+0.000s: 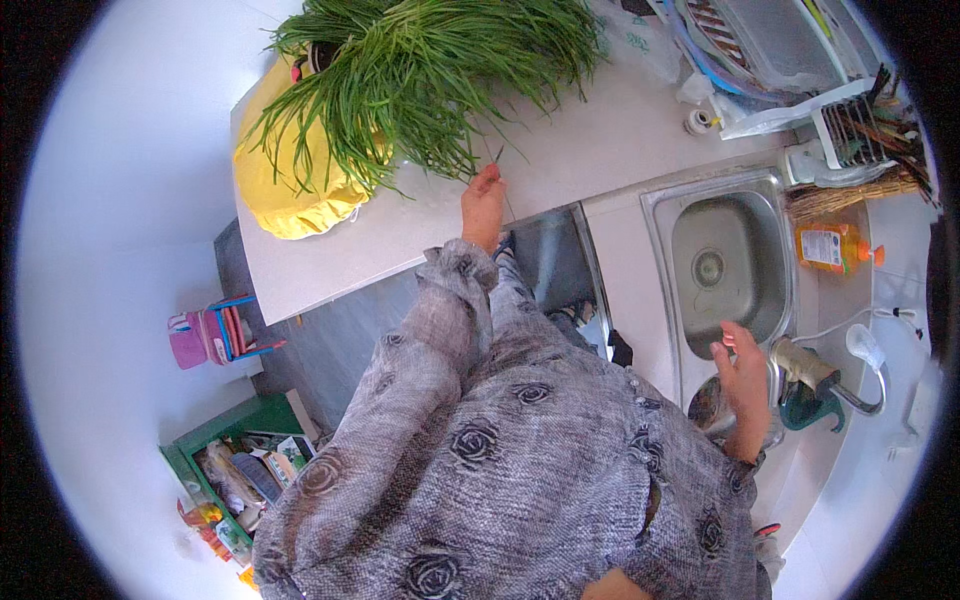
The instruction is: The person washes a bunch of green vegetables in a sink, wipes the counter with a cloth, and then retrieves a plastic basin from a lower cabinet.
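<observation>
My left hand (484,202) is closed at the front counter, with a small, thin, dark, pointed item (499,154) sticking out past its fingertips; what it is cannot be told. Just beyond it, a large heap of long green garlic chives (435,67) lies across the counter and partly over a yellow cloth or bag (300,202). Over the near right corner of the stainless steel sink basin (709,259), my right hand (742,382) has its fingers apart and holds nothing.
A faucet (855,397) and an orange bottle (829,247) stand right of the basin. A dish rack (780,120) is at the upper right. The counter (330,277) has its edge near my left forearm. Lower left are a green box (187,442) and a pink bag (196,337).
</observation>
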The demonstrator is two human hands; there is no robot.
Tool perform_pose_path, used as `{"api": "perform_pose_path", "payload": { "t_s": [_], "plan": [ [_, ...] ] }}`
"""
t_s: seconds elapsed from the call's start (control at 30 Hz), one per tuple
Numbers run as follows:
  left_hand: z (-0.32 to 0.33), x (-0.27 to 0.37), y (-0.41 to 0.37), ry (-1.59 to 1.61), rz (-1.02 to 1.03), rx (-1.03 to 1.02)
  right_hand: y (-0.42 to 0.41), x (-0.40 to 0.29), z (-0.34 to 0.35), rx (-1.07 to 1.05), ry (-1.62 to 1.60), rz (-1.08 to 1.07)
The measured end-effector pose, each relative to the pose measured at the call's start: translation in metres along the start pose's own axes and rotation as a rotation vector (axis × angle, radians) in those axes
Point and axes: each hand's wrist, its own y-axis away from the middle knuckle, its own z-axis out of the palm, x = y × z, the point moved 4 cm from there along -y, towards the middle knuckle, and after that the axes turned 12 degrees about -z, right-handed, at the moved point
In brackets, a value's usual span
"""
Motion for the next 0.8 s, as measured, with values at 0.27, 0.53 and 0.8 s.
{"api": "perform_pose_path", "payload": {
  "t_s": [0.27, 0.53, 0.8],
  "plan": [
    [0.004, 0.027, 0.069, 0.402, -0.110, -0.164, -0.024, -0.006, 0.021, -0.077, -0.015, -0.107],
    [-0.010, 0.022, 0.091, 0.794, -0.258, -0.361, -0.085, -0.066, 0.038, -0.175, 0.010, -0.286],
    [-0.022, 0.026, 0.088, 0.882, -0.358, -0.377, -0.165, -0.131, 0.089, -0.207, -0.260, -0.411]
  ]
}}
